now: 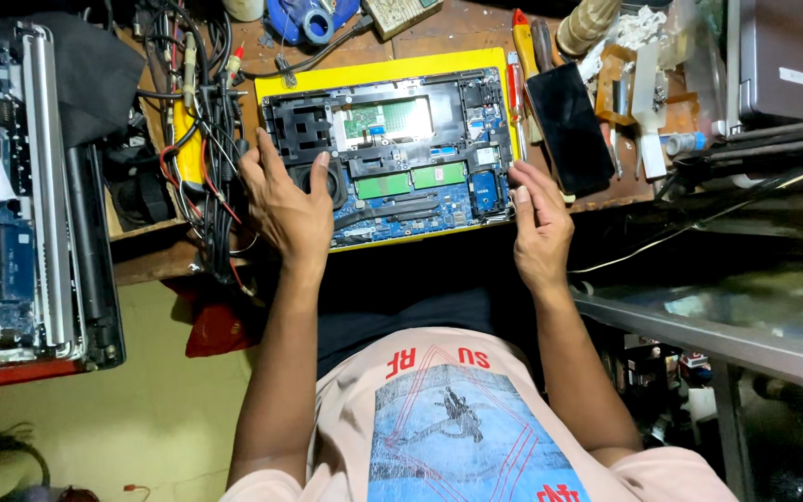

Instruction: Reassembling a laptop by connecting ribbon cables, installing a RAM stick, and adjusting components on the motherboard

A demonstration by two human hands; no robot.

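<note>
On the table, our left hand and right hand rest with loose, empty fingers on the opened laptop's near corners.

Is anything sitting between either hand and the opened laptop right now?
Nothing visible. The left hand already rests on the opened laptop at its left edge, over the round fan, and the right hand touches its lower right corner. The black phone lies off to the right.
</note>
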